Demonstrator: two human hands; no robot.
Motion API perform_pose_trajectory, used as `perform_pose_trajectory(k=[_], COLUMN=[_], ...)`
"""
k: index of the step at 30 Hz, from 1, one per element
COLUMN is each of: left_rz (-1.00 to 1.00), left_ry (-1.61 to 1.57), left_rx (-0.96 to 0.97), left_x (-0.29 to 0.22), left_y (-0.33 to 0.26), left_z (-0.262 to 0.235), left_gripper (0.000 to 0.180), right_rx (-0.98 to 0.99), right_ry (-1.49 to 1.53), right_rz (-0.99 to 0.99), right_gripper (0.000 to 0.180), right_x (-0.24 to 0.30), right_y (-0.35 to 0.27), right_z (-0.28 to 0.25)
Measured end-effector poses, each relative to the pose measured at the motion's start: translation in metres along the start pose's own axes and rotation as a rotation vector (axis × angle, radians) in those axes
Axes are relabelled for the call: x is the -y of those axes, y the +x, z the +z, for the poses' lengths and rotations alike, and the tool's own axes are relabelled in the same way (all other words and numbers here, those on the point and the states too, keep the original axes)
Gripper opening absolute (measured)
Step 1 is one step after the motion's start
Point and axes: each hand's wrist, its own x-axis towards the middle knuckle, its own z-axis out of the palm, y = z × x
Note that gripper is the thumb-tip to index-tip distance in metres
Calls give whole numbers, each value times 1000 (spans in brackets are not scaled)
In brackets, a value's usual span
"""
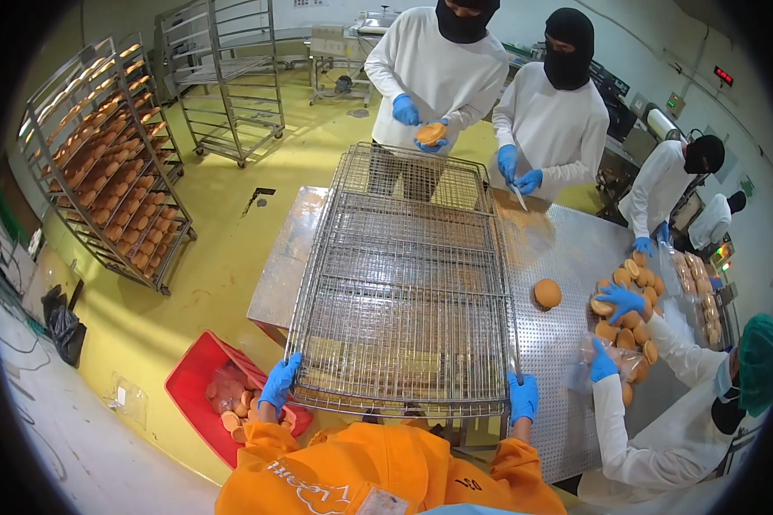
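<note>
A stack of wire cooling racks stretches away from me over the metal table. My left hand, in a blue glove, is closed round its near left corner. At the near right corner my right hand, gloved the same way, grips the rack frame. Both thumbs and fingers wrap the outer wires. The near end reaches past the table edge toward my orange jacket. How many racks lie in the stack I cannot tell.
A red crate with round buns stands on the floor at left. One bun sits on the metal table; a bun pile lies right, where a co-worker reaches. Across, a co-worker holds a knife. A loaded trolley stands far left.
</note>
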Motion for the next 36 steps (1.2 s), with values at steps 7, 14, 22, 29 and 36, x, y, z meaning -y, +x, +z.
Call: perform_pose_trajectory(k=[7,14,22,29,36], left_rz=[233,5,101,171,20], left_ry=[-266,-325,-373,-306,-528], left_rx=[86,319,414,535,234], left_x=[-25,-58,-53,-63,-58], left_y=[-9,-24,-19,-26,-38], left_z=[4,-10,-15,-19,-21], left_gripper=[43,37,60,82,59], right_rx=[183,444,678,586,11], right_ry=[161,432,469,480,45], right_rz=[-133,-82,-169,-321,128], right_gripper=[66,83,99,95,48], right_x=[14,4,9,19,20], right_y=[-7,11,18,11,13], right_z=[-14,-3,-12,-18,-38])
